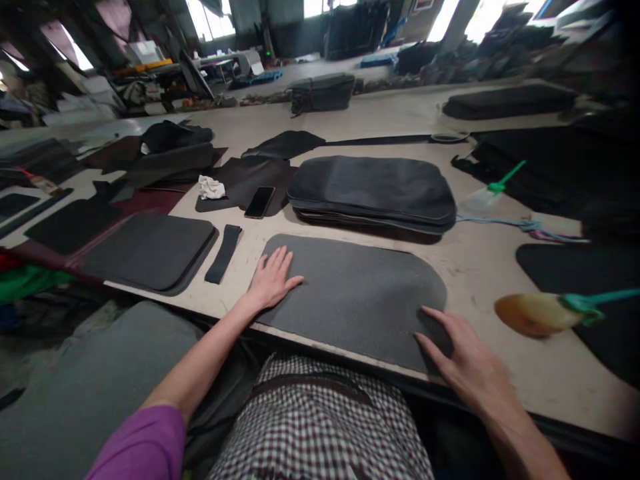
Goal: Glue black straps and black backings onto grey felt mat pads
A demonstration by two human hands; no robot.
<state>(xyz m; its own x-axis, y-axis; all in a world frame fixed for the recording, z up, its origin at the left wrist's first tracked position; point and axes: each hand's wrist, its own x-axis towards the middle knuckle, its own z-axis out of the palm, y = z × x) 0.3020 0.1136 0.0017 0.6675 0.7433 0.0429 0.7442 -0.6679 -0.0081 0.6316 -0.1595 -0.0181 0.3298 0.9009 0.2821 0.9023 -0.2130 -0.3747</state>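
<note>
A dark grey sheet point(350, 293) with rounded corners lies flat along the table's front edge. My left hand point(273, 279) rests palm down on its left end, fingers spread. At the sheet's right end is my right hand point(460, 353), thumb and fingers apart, fingertips at or just over the surface; contact is hard to tell. Behind the sheet sits a thick stack of black rounded pieces point(373, 190). A short black strip point(223, 253) lies left of my left hand, with another stack of dark pieces point(155, 250) beyond it.
An amber glue bottle point(533, 315) with a green nozzle lies right of my right hand. A clear bottle point(487, 197) and cord point(520, 223) are farther back. A phone point(260, 202) and crumpled white tissue point(211, 188) lie on dark scraps. The table point(480, 267) extends right.
</note>
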